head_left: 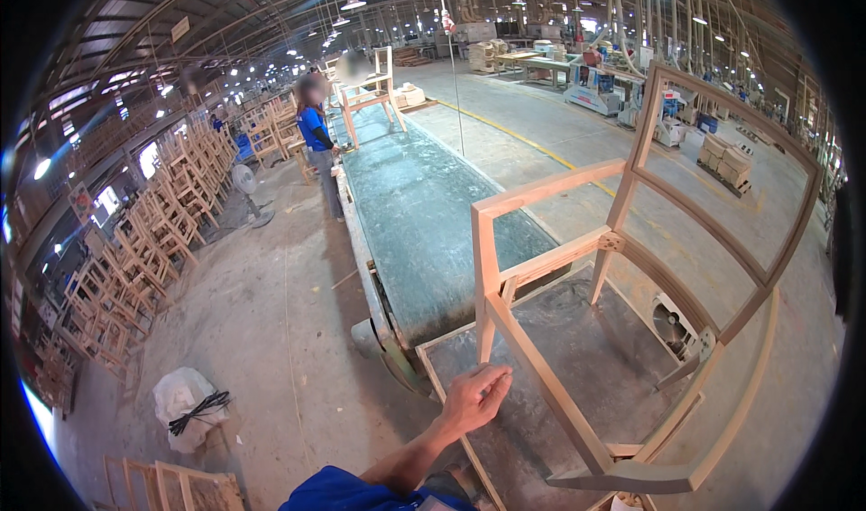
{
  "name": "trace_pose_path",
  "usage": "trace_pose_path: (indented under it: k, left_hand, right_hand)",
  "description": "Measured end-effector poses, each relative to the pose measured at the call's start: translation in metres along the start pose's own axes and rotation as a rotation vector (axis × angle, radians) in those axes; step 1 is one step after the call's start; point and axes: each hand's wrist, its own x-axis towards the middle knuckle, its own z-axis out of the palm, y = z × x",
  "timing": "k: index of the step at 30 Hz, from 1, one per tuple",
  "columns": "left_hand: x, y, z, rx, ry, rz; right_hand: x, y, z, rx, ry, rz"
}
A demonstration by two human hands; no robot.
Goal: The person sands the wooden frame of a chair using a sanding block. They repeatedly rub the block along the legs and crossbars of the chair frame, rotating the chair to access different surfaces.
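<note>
My left hand reaches in from the lower edge, its fingers curled together in a pinch. Whatever they hold, if anything, is too small or hidden to make out. Just beyond the fingertips is the front leg of an unfinished wooden chair frame; I cannot tell whether they touch. The chair has arms, an open seat and an open back with a curved crossbar, the backrest rising on the right. It stands on a low platform with a dark, worn top and a wooden rim. My right hand is not in view.
A green conveyor belt runs away from the platform, carrying another chair frame. A person in blue stands at its left side. Stacked chair frames, a fan and a white bundle are on the left.
</note>
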Motion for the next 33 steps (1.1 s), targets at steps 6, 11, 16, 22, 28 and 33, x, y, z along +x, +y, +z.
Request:
trace_pose_path:
  k: [6, 11, 16, 22, 28, 33]
  left_hand:
    - [-0.006, 0.011, 0.003, 0.017, 0.027, 0.006]
    - [-0.009, 0.006, -0.008, 0.162, 0.121, -0.052]
    - [-0.004, -0.018, -0.010, 0.160, 0.148, -0.223]
    - [0.147, -0.074, -0.027, -0.360, 0.310, -0.172]
    - [0.250, -0.108, -0.057, -0.626, 0.033, -0.383]
    - [0.314, -0.104, -0.068, -0.664, -0.439, -0.474]
  right_hand:
    - [-0.004, 0.024, -0.026, 0.049, 0.044, 0.015]
    - [-0.013, 0.028, -0.065, 0.310, 0.171, -0.086]
    - [-0.007, -0.130, -0.062, 0.600, 0.044, -0.478]
    - [-0.057, -0.263, -0.052, 0.687, -0.315, -0.497]
    - [-0.058, -0.271, -0.072, 0.453, -0.180, -0.501]
    - [-0.069, -0.278, -0.068, 0.331, 0.009, -0.490]
